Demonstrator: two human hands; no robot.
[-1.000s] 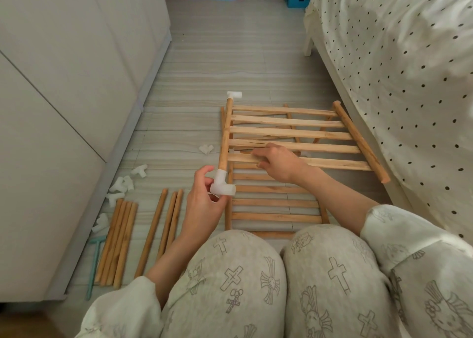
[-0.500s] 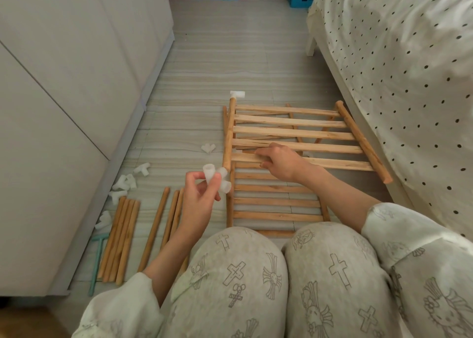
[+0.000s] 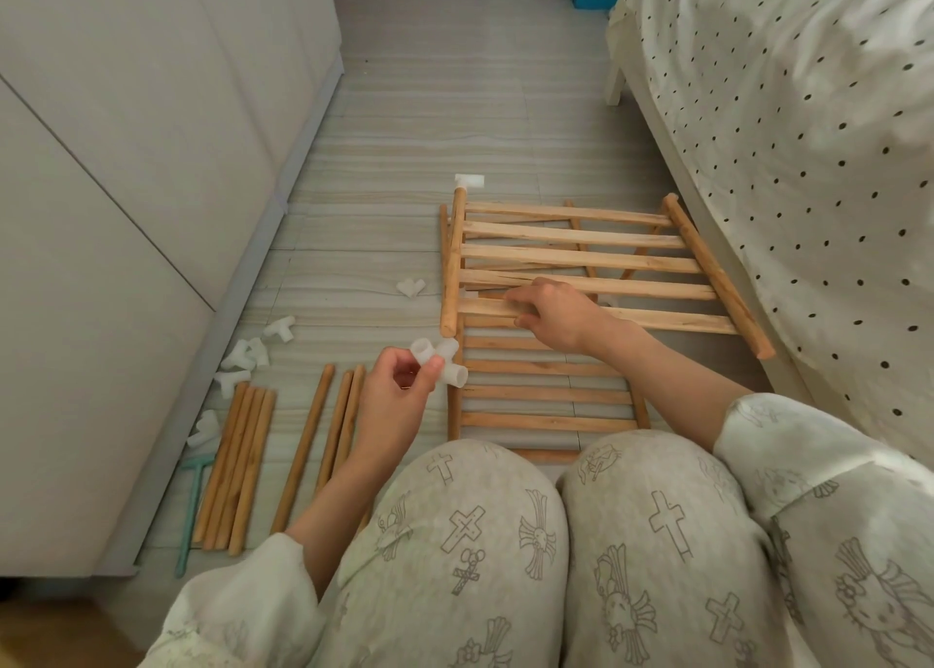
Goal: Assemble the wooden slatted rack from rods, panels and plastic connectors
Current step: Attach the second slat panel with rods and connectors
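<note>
The left hand (image 3: 399, 394) pinched a white connector (image 3: 438, 361) just off the near end of the slatted panel (image 3: 581, 263)'s left rod, likely to cap it, while the right hand (image 3: 551, 313) gripped a slat, steadying the panel on the floor beside the bed (image 3: 808, 111).

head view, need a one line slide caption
Left hand holds a white connector near the panel rod's bare end while the right hand grips a slat.

Matt wooden slats (image 3: 581, 258), translucent plastic connector (image 3: 440, 361)
</note>
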